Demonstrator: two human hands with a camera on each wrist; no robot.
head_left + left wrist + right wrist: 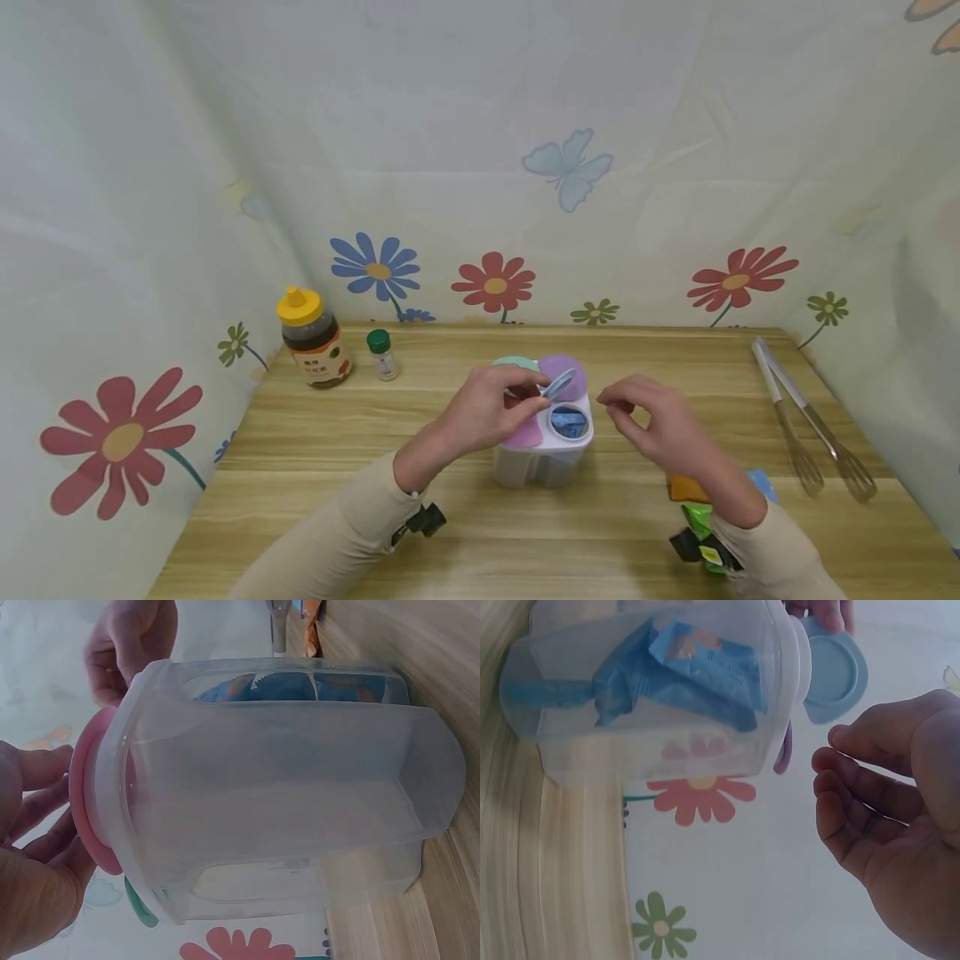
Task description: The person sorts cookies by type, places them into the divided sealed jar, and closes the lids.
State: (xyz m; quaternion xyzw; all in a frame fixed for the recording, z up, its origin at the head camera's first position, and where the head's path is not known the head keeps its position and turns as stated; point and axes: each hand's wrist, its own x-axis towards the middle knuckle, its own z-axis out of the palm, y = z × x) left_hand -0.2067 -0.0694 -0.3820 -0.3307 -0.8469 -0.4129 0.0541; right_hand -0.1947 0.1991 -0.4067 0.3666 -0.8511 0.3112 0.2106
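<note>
A clear plastic storage container (517, 473) with several compartments stands upright on the table. On its top are a pink lid (91, 795), a purple lid (572, 377) and a green lid (516, 362), all lying closed. My left hand (483, 408) pinches the raised light blue lid (832, 671), leaving the round opening beneath it uncovered. Blue wrapped packets (705, 679) lie inside that compartment. Just right of the container, my right hand (663, 423) hovers with loosely bent fingers and holds nothing.
A dark honey jar with a yellow cap (315, 346) and a small green-capped shaker (383, 357) stand at the back left. Two whisks (798, 450) lie on the right. Orange (684, 489), green (697, 520) and blue (763, 485) packets lie partly under my right forearm.
</note>
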